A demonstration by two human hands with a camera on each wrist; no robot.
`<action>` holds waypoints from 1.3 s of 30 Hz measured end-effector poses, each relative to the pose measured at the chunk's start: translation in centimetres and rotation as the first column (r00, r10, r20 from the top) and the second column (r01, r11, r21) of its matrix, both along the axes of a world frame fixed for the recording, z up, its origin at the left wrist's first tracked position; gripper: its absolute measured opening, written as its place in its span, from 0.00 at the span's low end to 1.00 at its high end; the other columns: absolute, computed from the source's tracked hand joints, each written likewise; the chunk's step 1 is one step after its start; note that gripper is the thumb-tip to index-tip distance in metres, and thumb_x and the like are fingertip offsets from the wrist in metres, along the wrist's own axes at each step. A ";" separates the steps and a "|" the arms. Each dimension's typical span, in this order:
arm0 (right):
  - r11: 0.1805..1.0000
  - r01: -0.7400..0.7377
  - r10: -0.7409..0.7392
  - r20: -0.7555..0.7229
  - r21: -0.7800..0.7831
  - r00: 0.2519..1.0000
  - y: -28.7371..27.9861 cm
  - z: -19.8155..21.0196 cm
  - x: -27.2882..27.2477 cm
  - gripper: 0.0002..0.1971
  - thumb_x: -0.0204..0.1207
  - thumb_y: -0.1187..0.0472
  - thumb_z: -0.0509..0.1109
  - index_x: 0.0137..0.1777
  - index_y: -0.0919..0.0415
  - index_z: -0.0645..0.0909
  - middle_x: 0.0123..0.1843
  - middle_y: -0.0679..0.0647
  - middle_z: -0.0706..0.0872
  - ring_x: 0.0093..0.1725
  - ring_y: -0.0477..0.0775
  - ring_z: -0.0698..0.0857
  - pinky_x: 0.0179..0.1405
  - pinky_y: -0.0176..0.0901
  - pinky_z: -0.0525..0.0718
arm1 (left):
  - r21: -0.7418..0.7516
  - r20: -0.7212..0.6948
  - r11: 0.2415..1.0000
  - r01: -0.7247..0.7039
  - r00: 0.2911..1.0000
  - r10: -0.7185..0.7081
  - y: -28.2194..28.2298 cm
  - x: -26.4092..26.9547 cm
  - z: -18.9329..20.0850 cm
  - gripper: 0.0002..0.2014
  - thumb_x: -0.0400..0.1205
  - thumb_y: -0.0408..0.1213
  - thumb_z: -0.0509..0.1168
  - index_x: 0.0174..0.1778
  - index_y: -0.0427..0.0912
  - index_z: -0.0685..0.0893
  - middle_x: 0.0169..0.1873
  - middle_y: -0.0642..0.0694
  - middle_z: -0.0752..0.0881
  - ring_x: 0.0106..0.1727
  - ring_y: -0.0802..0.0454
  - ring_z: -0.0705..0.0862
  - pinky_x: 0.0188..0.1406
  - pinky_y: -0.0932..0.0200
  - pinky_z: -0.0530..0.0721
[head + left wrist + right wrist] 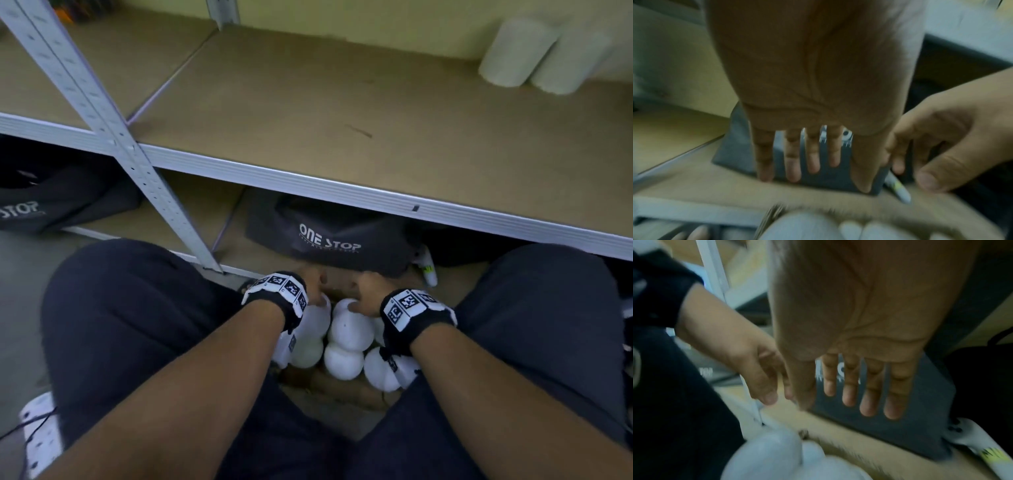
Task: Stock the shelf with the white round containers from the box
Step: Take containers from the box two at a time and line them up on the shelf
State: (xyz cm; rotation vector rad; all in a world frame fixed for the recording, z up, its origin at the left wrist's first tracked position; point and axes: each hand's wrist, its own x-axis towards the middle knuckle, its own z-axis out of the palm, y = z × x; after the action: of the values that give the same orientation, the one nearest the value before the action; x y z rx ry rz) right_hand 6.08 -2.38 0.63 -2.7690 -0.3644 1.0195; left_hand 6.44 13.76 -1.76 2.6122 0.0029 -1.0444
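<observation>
Several white round containers [349, 329] lie in a cardboard box [342, 387] on the floor between my knees; they show blurred at the bottom of the wrist views [803, 227] [772, 456]. My left hand [313, 284] [812, 154] hovers over the box's far left part, fingers straight and spread, holding nothing. Just to its right, my right hand [363, 291] [859, 394] is likewise spread and empty above the top container. The brown shelf board [342, 113] lies ahead and above, with two white containers [513, 51] lying at its back right.
A grey "ONE STOP" bag [329, 236] sits on the lowest shelf right behind the box, beside a white marker-like object [428, 270]. A perforated metal upright [102, 130] stands to the left. My knees flank the box. Another dark bag [41, 202] lies far left.
</observation>
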 end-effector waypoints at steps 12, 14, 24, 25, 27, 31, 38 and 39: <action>0.991 -0.015 0.000 -0.109 -0.131 0.994 -0.1 -9.5 -3.8 0.53 0.57 0.40 0.81 0.78 0.47 0.54 0.78 0.55 0.56 0.75 0.70 0.64 0.66 0.63 0.73 | 0.228 0.015 0.961 0.155 0.987 -0.162 -2.7 -4.4 -5.7 0.39 0.65 0.48 0.75 0.71 0.49 0.65 0.72 0.40 0.65 0.72 0.32 0.62 0.63 0.33 0.75; 0.991 -0.022 0.005 -0.127 -0.130 0.992 -0.1 -9.9 -4.0 0.55 0.57 0.42 0.82 0.79 0.46 0.51 0.78 0.55 0.56 0.77 0.69 0.62 0.66 0.64 0.73 | 0.262 0.030 0.956 0.133 0.989 -0.146 -3.1 -4.8 -6.2 0.39 0.69 0.44 0.74 0.75 0.49 0.64 0.74 0.41 0.63 0.74 0.32 0.63 0.64 0.38 0.75; 0.995 0.068 -0.077 -0.130 -0.078 0.988 0.2 -9.7 -3.8 0.49 0.58 0.55 0.83 0.75 0.46 0.58 0.75 0.55 0.59 0.77 0.69 0.62 0.63 0.61 0.78 | 0.248 0.066 0.968 0.032 0.997 -0.050 -3.7 -4.9 -5.8 0.29 0.79 0.38 0.65 0.76 0.48 0.64 0.77 0.43 0.61 0.77 0.35 0.59 0.63 0.40 0.75; 0.993 0.074 -0.086 -0.141 -0.089 0.986 0.3 -9.4 -3.7 0.49 0.58 0.55 0.83 0.76 0.46 0.58 0.76 0.56 0.58 0.77 0.69 0.63 0.64 0.61 0.78 | 0.228 0.061 0.973 0.021 0.997 -0.036 -3.7 -4.7 -5.6 0.28 0.79 0.38 0.64 0.75 0.48 0.64 0.76 0.42 0.61 0.77 0.35 0.59 0.64 0.39 0.74; 0.990 0.075 -0.093 -0.150 -0.120 0.984 0.2 -8.5 -3.2 0.50 0.59 0.55 0.83 0.77 0.47 0.57 0.77 0.57 0.58 0.76 0.70 0.65 0.66 0.61 0.78 | 0.186 0.022 0.982 0.035 0.999 -0.040 -3.7 -4.1 -5.0 0.33 0.74 0.38 0.70 0.75 0.47 0.64 0.74 0.41 0.63 0.76 0.34 0.59 0.65 0.37 0.75; 0.982 0.151 -0.167 -0.160 -0.110 0.973 -1.0 -6.0 -2.2 0.50 0.55 0.57 0.84 0.76 0.51 0.60 0.75 0.58 0.64 0.71 0.68 0.73 0.60 0.55 0.81 | 0.115 0.012 0.992 0.047 0.999 -0.048 -4.3 -2.8 -2.6 0.38 0.66 0.36 0.74 0.72 0.48 0.65 0.72 0.41 0.67 0.76 0.33 0.60 0.68 0.34 0.74; 0.984 0.145 -0.150 -0.043 -0.103 0.988 -2.8 1.6 -0.4 0.48 0.56 0.56 0.83 0.75 0.51 0.63 0.72 0.58 0.65 0.72 0.69 0.71 0.63 0.59 0.81 | 0.060 0.096 0.993 0.103 0.989 -0.109 -4.6 -0.8 3.7 0.46 0.59 0.43 0.80 0.72 0.54 0.66 0.66 0.46 0.69 0.69 0.39 0.65 0.62 0.39 0.80; 0.985 0.141 -0.146 -0.041 -0.101 0.988 -3.0 2.9 -0.3 0.49 0.54 0.56 0.84 0.75 0.50 0.62 0.72 0.58 0.64 0.72 0.70 0.70 0.63 0.61 0.82 | 0.051 0.105 0.991 0.126 0.986 -0.131 -4.5 -0.6 5.0 0.45 0.60 0.43 0.80 0.73 0.54 0.66 0.67 0.46 0.68 0.71 0.39 0.65 0.63 0.39 0.79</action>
State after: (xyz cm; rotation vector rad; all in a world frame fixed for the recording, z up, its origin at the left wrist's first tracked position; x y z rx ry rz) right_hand 5.79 -5.38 3.58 -2.8017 -0.1079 1.0945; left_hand 5.87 9.27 3.22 2.7371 -0.1715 -0.9525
